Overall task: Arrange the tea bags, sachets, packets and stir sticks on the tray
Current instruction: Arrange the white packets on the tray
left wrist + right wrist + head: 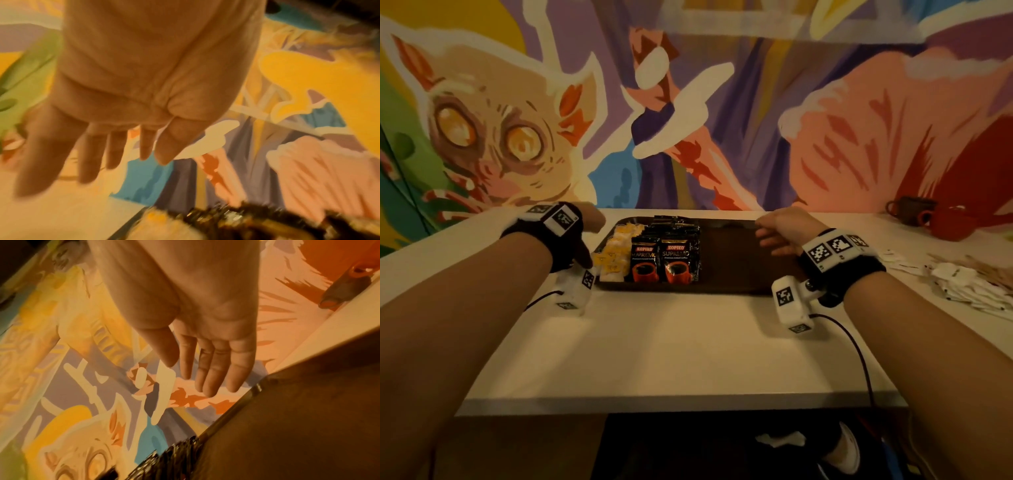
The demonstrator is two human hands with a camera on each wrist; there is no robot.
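Note:
A dark brown tray (736, 270) lies on the white table. Its left part holds a row of yellow-tagged tea bags (613, 255) and two rows of black coffee packets (666, 260). My left hand (594, 217) hovers just left of the tray's far left corner, fingers straight and empty (115, 146). My right hand (779, 233) hangs over the tray's bare right part, fingers straight and holding nothing (207, 368). White sachets (969, 284) and wooden stir sticks (976, 265) lie in a heap on the table to the right of the tray.
A dark mug (909, 209) and a red mug (950, 222) stand at the table's back right, by the painted wall. Cables (859, 356) run from both wrist cameras over the table's near edge. Bare tabletop (671, 342) stretches in front of the tray.

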